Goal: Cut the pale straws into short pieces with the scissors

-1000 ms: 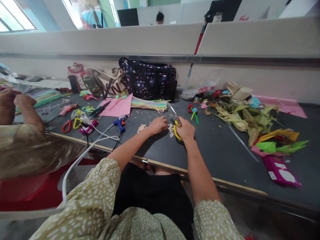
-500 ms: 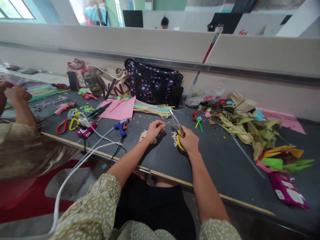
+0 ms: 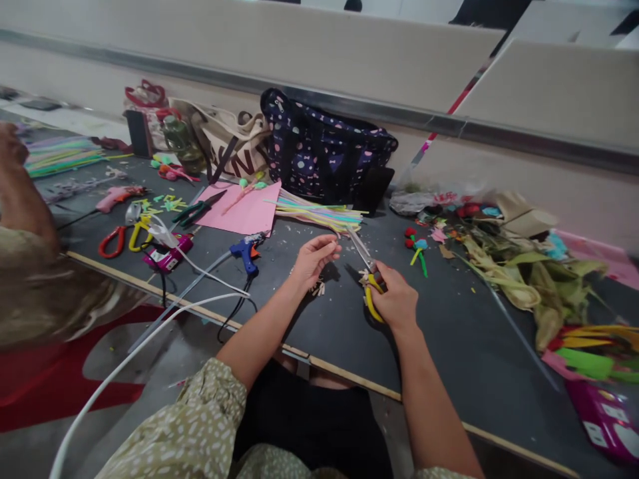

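Note:
My right hand [image 3: 398, 296] is wrapped round the yellow handles of a pair of scissors [image 3: 370, 265]. Their blades point up and to the left, with the tips close to the fingers of my left hand [image 3: 314, 261]. The thumb and fingers of that left hand are pinched together; whatever they grip is too small to make out. Short pale cut pieces [image 3: 318, 288] lie on the dark table under my left hand, which partly covers them. More such pieces [image 3: 364, 275] lie beside the scissors, partly hidden.
Behind my hands is a bundle of pastel pipe cleaners [image 3: 324, 211] near pink paper [image 3: 244, 209]. A blue glue gun [image 3: 245, 254] with cables lies left. Dried husks [image 3: 534, 279] fill the right side. A dotted bag [image 3: 324, 153] stands behind. Another person's arm [image 3: 24, 193] is far left.
The view has tipped downward and swung a little. My left hand now covers more of the pale pieces, its fingertips nearer the scissor blades. The scissors stay in my right hand.

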{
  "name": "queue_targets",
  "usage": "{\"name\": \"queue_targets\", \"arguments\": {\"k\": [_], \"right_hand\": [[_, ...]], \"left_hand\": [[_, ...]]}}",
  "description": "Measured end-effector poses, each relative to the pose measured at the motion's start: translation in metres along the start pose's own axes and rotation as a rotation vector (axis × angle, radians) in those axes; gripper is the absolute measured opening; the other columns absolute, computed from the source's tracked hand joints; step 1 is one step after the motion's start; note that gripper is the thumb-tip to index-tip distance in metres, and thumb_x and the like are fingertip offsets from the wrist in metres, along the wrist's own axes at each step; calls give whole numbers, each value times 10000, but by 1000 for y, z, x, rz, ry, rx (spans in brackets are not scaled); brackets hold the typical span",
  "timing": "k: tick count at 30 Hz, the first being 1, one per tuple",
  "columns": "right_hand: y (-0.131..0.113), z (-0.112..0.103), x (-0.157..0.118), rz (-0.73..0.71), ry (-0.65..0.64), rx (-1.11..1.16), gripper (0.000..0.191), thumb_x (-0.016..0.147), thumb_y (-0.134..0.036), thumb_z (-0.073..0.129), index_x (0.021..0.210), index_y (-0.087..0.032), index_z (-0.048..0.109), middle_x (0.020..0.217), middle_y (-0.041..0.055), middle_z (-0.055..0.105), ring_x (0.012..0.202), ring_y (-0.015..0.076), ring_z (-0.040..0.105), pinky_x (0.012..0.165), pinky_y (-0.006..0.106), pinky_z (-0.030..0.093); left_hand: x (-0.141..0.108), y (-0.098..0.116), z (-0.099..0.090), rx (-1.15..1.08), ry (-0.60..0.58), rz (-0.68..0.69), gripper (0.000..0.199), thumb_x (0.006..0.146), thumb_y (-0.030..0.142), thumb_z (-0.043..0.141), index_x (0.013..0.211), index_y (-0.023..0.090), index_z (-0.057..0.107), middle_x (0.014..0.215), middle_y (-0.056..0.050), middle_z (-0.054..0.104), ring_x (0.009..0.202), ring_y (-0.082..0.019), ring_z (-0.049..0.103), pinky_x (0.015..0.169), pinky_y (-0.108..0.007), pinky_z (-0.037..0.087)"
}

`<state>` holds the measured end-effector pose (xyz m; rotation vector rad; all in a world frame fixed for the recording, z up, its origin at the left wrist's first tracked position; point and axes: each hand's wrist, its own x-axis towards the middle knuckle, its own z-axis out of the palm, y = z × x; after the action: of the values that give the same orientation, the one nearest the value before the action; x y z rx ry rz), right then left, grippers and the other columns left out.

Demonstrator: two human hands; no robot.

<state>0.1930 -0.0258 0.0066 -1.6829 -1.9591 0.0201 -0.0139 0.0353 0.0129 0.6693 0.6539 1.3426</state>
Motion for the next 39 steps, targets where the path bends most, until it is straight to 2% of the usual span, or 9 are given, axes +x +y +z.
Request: {"name": "queue_targets", "arguments": {"k": [9, 17, 29, 39], "right_hand": [[-6, -1, -6, -85, -48, -8, 501, 801, -310, 538, 1299, -262, 516, 1038, 39, 659, 913, 175, 612, 783, 272, 450], [-9, 0, -5, -102, -93, -60, 540, 770, -296, 567, 1307, -259, 521, 1067, 47, 662, 929, 188, 614, 748, 273, 452], [-14, 3, -5, -131, -132, -109, 517, 784, -314, 563, 1296, -248, 536, 1050, 43, 665, 922, 182, 612, 706, 259, 426], [-15, 3, -6, -137, -114, -134, 503, 799, -324, 557, 1295, -244, 539, 1048, 40, 669, 897, 169, 614, 676, 251, 419]], "left_hand": [[-1, 5, -2, -6, 70, -10, 368, 602, 268, 823, 938, 185, 697, 843, -17, 700, 704, -96, 652, 628, -215, 512], [0, 10, -2, -15, 203, 33, 331, 571, 259, 832, 857, 179, 686, 824, 0, 705, 701, -87, 645, 683, -226, 498], [-1, 10, 0, -14, 203, 95, 292, 559, 248, 823, 813, 179, 695, 769, 3, 685, 608, -75, 599, 652, -231, 496], [-2, 9, 0, 42, 223, 162, 269, 587, 269, 818, 811, 178, 698, 724, 4, 675, 614, -86, 606, 685, -248, 493]]}}
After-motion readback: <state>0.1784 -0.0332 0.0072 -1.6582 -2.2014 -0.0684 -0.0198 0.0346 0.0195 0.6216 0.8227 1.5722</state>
